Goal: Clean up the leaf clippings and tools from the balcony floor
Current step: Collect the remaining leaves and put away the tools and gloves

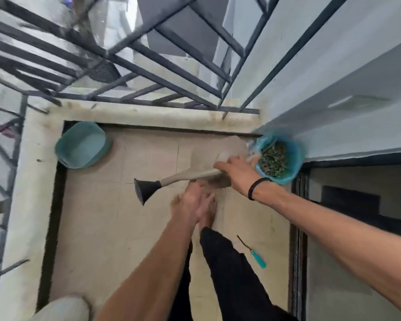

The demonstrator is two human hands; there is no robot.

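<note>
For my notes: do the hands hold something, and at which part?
The right hand seems to hold the watering can at its body end; blur hides the grip. The left hand holds nothing.

- This was a small home balcony, high on a residential building.
- A low concrete parapet (134, 114) edged the tiled floor (102, 216).
- Dark metal railing bars (116, 59) rose just above that parapet.
- A dark-framed sliding door (299, 228) opened indoors, right of the parapet.
- A teal basin (82, 144) sat against the parapet's corner.
</note>
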